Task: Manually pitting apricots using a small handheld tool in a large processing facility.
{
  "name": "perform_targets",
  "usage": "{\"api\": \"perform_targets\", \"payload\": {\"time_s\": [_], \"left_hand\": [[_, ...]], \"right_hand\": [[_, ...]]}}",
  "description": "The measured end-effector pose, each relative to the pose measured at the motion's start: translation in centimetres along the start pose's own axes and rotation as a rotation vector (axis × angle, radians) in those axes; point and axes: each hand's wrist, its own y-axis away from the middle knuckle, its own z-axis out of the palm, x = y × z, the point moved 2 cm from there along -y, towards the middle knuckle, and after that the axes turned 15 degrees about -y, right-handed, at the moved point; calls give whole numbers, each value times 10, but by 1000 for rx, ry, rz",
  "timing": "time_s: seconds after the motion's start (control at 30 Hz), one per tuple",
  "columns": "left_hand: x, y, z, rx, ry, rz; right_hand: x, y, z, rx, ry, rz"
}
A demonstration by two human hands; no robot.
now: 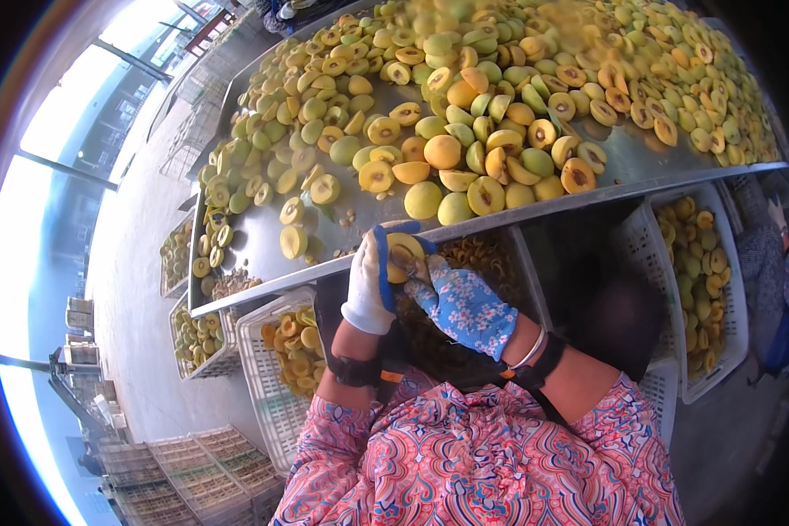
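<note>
My left hand [372,279], in a white and blue work glove, holds a halved yellow stone fruit [402,256] with its cut face towards me, near the front rim of a metal table [500,215]. Against the fruit's right side rest the fingers of my right hand [463,302], in a blue floral glove. The fingers are bent together; whether they grip a small tool or the fruit's pit, I cannot tell. Many green, yellow and orange fruits [442,152], mostly halved, cover much of the table. Several loose pits [237,284] lie at its front left corner.
Below the table, a container [529,279] of brown pieces stands beneath my hands. White plastic crates [253,358] of halved fruit stand at left, another [730,368] at right. Stacked crates [191,470] are at lower left. Part of another person [766,276] shows at the right edge.
</note>
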Motion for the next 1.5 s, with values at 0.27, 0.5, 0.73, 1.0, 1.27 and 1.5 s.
{"api": "perform_targets", "payload": {"time_s": [0.27,0.5,0.73,1.0,1.27,1.5], "left_hand": [[-18,5,13,218,-126,178],[-17,13,17,283,-91,262],[-23,10,16,174,116,218],[-17,39,-54,321,303,61],[19,32,-134,563,-1261,20],[14,-117,-87,316,-1458,74]], "right_hand": [[0,4,13,31,-448,157],[-20,13,1,-307,-896,619],[-20,23,1,-440,-1484,816],[-11,34,-5,-560,-1229,643],[50,48,17,-847,315,41],[26,10,-9,-399,72,195]]}}
